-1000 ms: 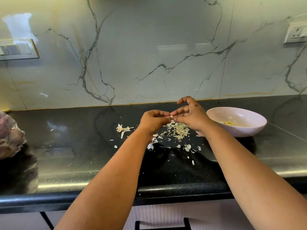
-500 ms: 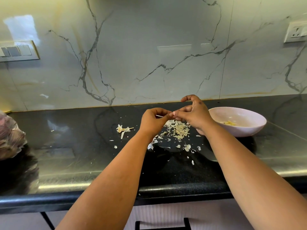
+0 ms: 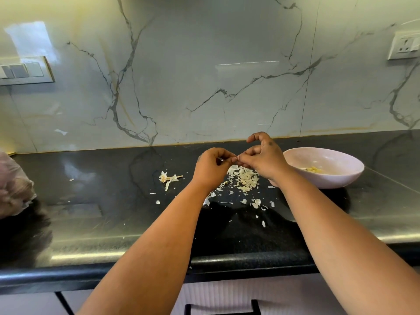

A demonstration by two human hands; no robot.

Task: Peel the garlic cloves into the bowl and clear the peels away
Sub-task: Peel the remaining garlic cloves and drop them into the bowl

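Both hands meet above the black counter. My left hand curls its fingers round a small garlic clove, which is almost wholly hidden. My right hand pinches at the same clove with thumb and middle finger, its index finger arched up. Below them lies a heap of pale garlic peels, with scraps scattered toward the counter's front. A pinkish bowl stands just right of my right hand and holds a few peeled cloves.
A bare garlic stem with root lies left of the hands. A plastic bag sits at the far left edge. Marble wall behind carries a switch plate and a socket. A drawer handle shows below the counter edge.
Both hands stayed together over the peel heap, fingers working at the clove. The right index finger has lifted a little higher. The bowl and peels have not moved.
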